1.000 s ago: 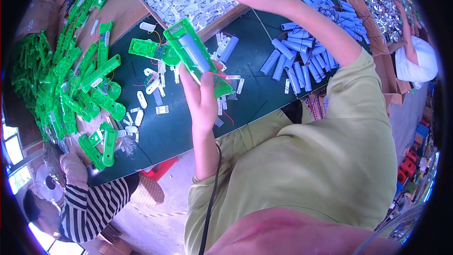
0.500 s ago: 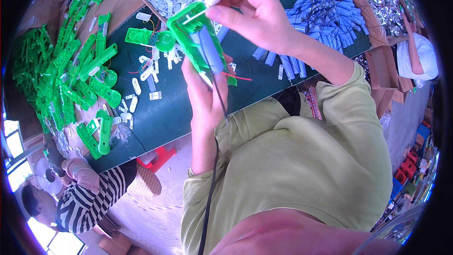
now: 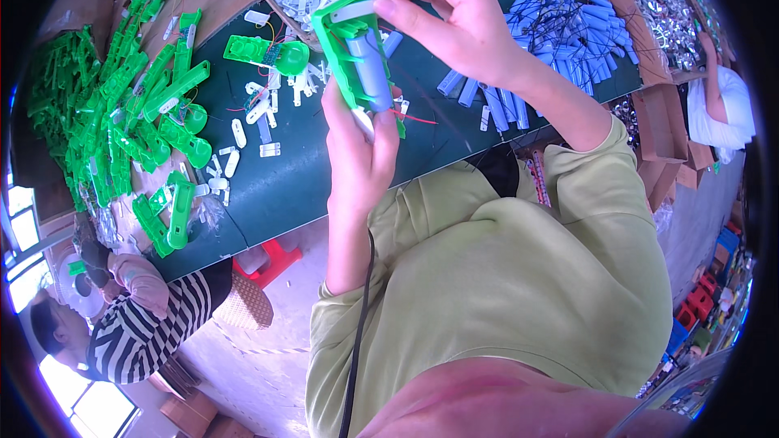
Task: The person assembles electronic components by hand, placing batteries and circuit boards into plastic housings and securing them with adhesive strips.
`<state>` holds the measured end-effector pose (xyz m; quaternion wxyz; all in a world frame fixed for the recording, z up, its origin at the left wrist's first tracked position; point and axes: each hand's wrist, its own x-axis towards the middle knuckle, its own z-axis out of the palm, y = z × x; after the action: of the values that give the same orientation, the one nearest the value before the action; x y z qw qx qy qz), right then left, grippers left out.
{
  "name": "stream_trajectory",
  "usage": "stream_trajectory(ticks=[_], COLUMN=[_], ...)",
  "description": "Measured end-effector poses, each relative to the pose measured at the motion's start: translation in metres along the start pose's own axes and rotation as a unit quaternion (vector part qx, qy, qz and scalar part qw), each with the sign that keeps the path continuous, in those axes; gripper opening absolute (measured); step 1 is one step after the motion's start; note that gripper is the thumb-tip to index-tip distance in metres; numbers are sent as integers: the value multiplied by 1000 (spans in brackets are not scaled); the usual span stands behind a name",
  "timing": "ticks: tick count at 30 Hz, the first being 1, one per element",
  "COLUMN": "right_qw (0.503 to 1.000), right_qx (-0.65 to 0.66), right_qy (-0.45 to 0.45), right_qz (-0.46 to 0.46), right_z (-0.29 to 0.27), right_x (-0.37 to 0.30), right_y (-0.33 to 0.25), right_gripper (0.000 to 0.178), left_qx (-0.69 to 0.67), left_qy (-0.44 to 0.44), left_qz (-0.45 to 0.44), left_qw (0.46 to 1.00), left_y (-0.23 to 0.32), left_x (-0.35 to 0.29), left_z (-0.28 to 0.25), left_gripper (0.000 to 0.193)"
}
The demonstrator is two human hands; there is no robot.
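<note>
The left hand (image 3: 363, 146) has its fingers curled around a glossy, translucent green plastic trough-shaped housing (image 3: 331, 53), held tilted above the dark green, smooth surface (image 3: 300, 186). One smooth blue cylinder (image 3: 372, 77) lies lengthwise inside it, and a thin red wire (image 3: 415, 120) trails out toward four o'clock. The right hand (image 3: 462, 32), at one o'clock, pinches one flat, narrow whitish strip (image 3: 354, 10) between thumb and finger, across the housing's upper end; whether they touch cannot be told. From the housing, blue cylinders (image 3: 568, 40), too many to count, heap at three o'clock; two white oval caps (image 3: 238, 133) lie at eight.
</note>
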<state>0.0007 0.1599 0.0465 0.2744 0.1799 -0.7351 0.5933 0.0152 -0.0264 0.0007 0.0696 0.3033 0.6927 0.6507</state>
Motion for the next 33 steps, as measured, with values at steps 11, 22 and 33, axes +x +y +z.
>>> stream_trajectory(ticks=[11,22,33], right_qw=[976,969,956], right_qx=[-171,25,-157], right_qy=[-86,-148,34], right_qz=[105,196,247], right_z=[-9,-5,-181], right_x=[10,-2,164], right_y=[25,43,186], right_gripper=[22,56,40], left_qx=[-171,-188,189], left_qy=[-61,-8,52], left_qz=[-147,-175,-96], left_qw=[972,966,976], left_y=[-5,-7,-15], left_x=[15,49,107], left_z=[-4,13,-75], left_gripper=[38,38,36])
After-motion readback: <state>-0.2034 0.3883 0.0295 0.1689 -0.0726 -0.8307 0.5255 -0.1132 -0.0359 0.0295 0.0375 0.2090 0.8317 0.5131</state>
